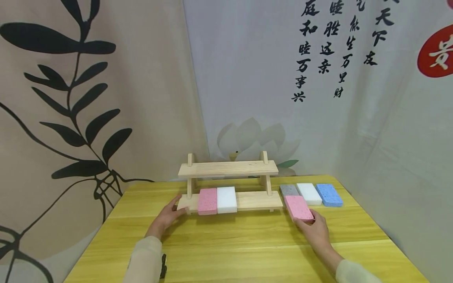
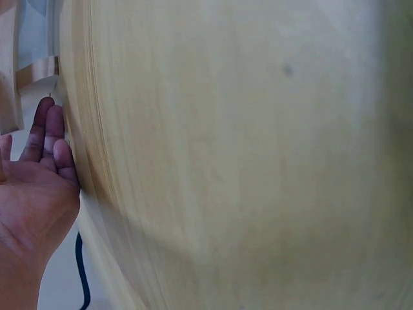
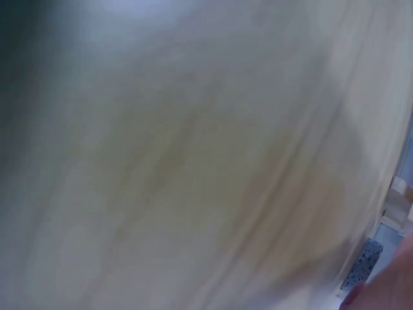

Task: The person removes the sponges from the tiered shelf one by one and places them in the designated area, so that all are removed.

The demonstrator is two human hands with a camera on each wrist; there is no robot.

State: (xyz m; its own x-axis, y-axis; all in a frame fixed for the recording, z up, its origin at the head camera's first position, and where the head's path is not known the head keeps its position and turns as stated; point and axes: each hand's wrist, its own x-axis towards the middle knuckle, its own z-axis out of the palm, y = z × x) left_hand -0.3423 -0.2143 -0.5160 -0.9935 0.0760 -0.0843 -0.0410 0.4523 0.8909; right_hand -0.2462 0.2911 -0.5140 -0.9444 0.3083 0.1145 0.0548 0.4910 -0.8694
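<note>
My right hand pinches a pink sponge by its near right corner; the sponge overlaps the front of a grey sponge. In the right wrist view only part of that hand shows, near the speckled grey sponge. My left hand is at the left end of the wooden rack's lower shelf, thumb in front and fingertips at its edge. Its fingers look fairly straight in the left wrist view. Another pink sponge and a white sponge stand side by side on that lower shelf.
Right of the rack, a white sponge and a blue sponge lie on the wood-grain table. The rack's upper shelf is above the lower one. Behind the table hangs a printed curtain. A small dark object is beside the left sleeve.
</note>
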